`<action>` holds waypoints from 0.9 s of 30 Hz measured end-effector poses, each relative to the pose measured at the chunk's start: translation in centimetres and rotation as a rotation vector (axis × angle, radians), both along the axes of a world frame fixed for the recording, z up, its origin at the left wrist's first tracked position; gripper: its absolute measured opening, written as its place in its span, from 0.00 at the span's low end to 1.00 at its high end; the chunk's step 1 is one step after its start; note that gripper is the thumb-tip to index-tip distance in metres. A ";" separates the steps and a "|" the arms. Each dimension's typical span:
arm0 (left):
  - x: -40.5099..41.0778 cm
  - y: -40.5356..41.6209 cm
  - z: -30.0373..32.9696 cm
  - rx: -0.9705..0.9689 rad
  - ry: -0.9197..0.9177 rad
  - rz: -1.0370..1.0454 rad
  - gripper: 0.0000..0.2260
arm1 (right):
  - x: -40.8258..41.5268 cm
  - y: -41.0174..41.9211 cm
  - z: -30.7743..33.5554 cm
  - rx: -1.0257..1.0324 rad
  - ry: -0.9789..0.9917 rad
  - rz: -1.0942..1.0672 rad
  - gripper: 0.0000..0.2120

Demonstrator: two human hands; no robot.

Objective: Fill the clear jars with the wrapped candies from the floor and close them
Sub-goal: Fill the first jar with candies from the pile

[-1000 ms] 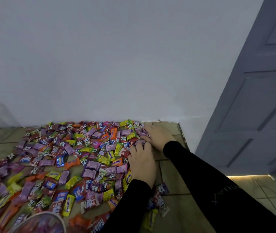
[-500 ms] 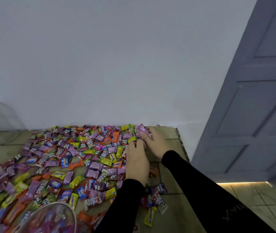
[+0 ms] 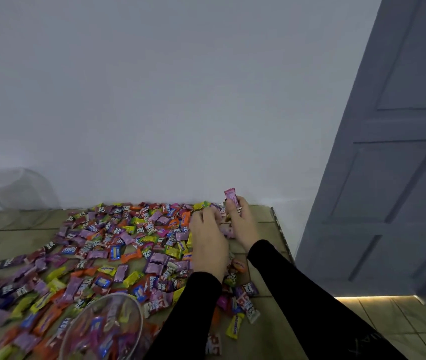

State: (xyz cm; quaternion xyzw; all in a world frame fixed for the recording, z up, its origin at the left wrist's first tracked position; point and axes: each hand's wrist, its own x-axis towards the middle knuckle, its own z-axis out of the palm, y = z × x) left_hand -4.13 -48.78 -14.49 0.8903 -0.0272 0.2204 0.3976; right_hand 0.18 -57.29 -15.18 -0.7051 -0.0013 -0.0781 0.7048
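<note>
Because the candies (image 3: 118, 255) lie spread all over the floor (image 3: 12, 237), both hands reach to the far edge by the wall (image 3: 180, 100) to scoop some together. On the right hand (image 3: 241, 224) the fingers (image 3: 240, 203) curl round a few candies, and a pink one (image 3: 230, 197) sticks up. On the left hand (image 3: 208, 242) the fingers bend down onto the pile, but I cannot tell if they hold any. An open jar (image 3: 103, 331), partly filled, waits close by.
</note>
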 end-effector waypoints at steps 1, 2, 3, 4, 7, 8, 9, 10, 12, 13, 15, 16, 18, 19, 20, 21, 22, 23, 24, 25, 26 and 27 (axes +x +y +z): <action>-0.4 -0.1 0.6 -0.011 -0.005 -0.011 0.13 | -0.3 0.0 0.3 0.026 0.000 -0.017 0.06; -0.8 -0.2 1.2 -0.020 -0.017 -0.025 0.13 | -0.8 0.1 1.0 0.052 -0.001 -0.036 0.05; -1.4 -0.3 1.8 -0.030 -0.038 -0.038 0.14 | -1.3 0.2 1.5 0.071 -0.008 -0.060 0.06; -1.9 -0.3 2.4 -0.041 -0.063 -0.049 0.13 | -1.9 0.3 2.1 0.082 -0.023 -0.083 0.07; -3.6 -0.1 4.7 -0.097 -0.147 -0.079 0.09 | -3.9 0.6 4.0 0.076 -0.069 -0.127 0.10; -4.1 0.0 5.4 -0.115 -0.167 -0.085 0.08 | -4.5 0.8 4.6 0.074 -0.079 -0.136 0.11; -4.6 0.1 6.2 -0.131 -0.177 -0.088 0.07 | -5.1 1.0 5.1 0.077 -0.091 -0.139 0.11; -4.9 0.1 7.0 -0.148 -0.182 -0.089 0.06 | -5.6 1.2 5.5 0.090 -0.100 -0.132 0.11; -6.0 0.5 8.5 -0.188 -0.203 -0.092 0.05 | -7.0 2.1 6.5 0.140 -0.111 -0.108 0.09; -6.5 0.7 9.2 -0.208 -0.217 -0.097 0.04 | -7.7 2.6 7.0 0.157 -0.115 -0.102 0.09; -7.7 1.4 10.6 -0.232 -0.245 -0.115 0.05 | -9.0 3.6 7.9 0.176 -0.131 -0.091 0.16; -8.5 2.0 11.2 -0.240 -0.258 -0.123 0.05 | -9.7 4.3 8.3 0.191 -0.142 -0.078 0.19; -9.8 3.3 12.1 -0.253 -0.277 -0.135 0.05 | -10.7 5.3 8.7 0.214 -0.152 -0.074 0.17; -10.5 4.0 12.5 -0.256 -0.285 -0.139 0.05 | -11.3 5.8 8.8 0.225 -0.159 -0.069 0.15; -11.0 4.8 12.9 -0.256 -0.294 -0.141 0.06 | -11.9 6.4 9.0 0.231 -0.161 -0.062 0.13; -11.5 5.6 13.2 -0.256 -0.302 -0.142 0.06 | -12.4 7.0 9.1 0.224 -0.150 -0.058 0.14; -11.9 6.7 13.3 -0.256 -0.306 -0.140 0.07 | -13.0 7.8 9.2 0.196 -0.138 -0.057 0.16; -12.2 7.7 13.5 -0.262 -0.307 -0.136 0.06 | -13.5 8.7 9.1 0.173 -0.125 -0.058 0.21; -12.5 8.8 13.5 -0.278 -0.305 -0.130 0.06 | -14.0 9.5 8.9 0.149 -0.120 -0.058 0.29; -12.9 10.1 13.4 -0.297 -0.302 -0.122 0.06 | -14.6 10.4 8.9 0.134 -0.099 -0.059 0.38; -13.2 11.2 13.2 -0.311 -0.302 -0.116 0.06 | -15.5 11.1 9.3 0.117 -0.073 -0.060 0.44; -13.6 12.3 12.8 -0.318 -0.302 -0.110 0.06 | -16.2 11.8 9.5 0.115 -0.055 -0.066 0.44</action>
